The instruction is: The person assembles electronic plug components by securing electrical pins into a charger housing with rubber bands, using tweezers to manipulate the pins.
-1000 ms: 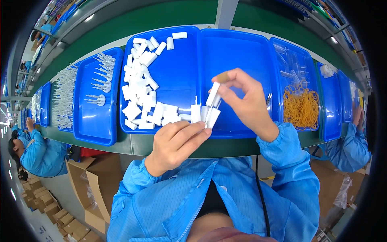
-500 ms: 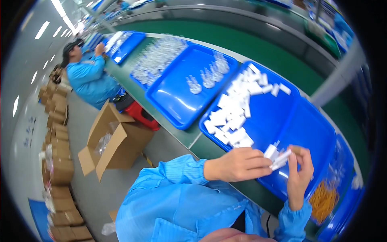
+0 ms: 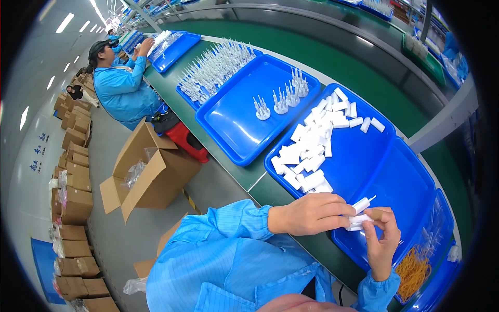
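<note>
My left hand (image 3: pixel 313 213) is closed around the left ends of a small bunch of white plastic pieces (image 3: pixel 358 220), held over the near edge of a blue tray (image 3: pixel 397 182). One of them, a white block with a thin stem (image 3: pixel 362 205), points up and to the right. My right hand (image 3: pixel 383 240) pinches the right end of the bunch between thumb and fingers. The fingers hide part of the pieces, so their number is unclear. Left of my hands, many loose white rectangular pieces (image 3: pixel 313 151) are heaped in another blue tray (image 3: pixel 358 151).
Farther left, a blue tray (image 3: pixel 228 127) holds upright clusters of stemmed pieces (image 3: pixel 280 103). Yellow rubber bands (image 3: pixel 414 270) lie in a tray at right. An open carton (image 3: pixel 166 174) stands on the floor near a red stool (image 3: pixel 189 143). A co-worker (image 3: pixel 122 86) sits farther along the bench.
The view has shifted slightly. My right fingers have closed in on the right end of the white pieces, and its thumb now presses against them. My left hand keeps its hold.
</note>
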A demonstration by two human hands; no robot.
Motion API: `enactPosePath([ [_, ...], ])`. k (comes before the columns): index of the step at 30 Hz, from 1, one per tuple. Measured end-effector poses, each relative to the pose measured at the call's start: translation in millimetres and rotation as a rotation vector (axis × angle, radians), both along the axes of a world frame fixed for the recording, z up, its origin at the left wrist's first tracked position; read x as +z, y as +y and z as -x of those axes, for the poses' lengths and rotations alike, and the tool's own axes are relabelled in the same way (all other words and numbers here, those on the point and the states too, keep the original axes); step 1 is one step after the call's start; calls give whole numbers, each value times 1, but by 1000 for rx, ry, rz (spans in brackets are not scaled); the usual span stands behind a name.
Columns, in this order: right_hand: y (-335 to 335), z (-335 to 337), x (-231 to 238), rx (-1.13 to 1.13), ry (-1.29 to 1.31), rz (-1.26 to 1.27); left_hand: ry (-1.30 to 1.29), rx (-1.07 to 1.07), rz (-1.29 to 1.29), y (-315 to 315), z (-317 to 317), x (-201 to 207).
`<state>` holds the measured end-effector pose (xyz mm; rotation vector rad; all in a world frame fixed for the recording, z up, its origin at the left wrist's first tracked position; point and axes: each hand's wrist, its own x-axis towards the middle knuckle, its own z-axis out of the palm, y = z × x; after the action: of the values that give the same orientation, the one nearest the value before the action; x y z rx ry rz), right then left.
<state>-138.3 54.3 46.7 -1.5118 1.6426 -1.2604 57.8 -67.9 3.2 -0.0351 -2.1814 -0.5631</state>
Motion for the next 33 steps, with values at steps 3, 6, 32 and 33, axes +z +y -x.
enactPosePath([
  [3, 11, -1, -9, -13, -33, -14, -15, -8, 1, 6, 1, -2],
  [6, 25, 2, -14, -102, -87, 9, -36, -34, -51, 9, 12, -2],
  [32, 100, 18, -46, -329, -704, 140, -196, -130, -332, 71, 80, 0],
  [33, 100, 19, -46, -331, -709, 146, -216, -147, -334, 72, 81, 3],
])
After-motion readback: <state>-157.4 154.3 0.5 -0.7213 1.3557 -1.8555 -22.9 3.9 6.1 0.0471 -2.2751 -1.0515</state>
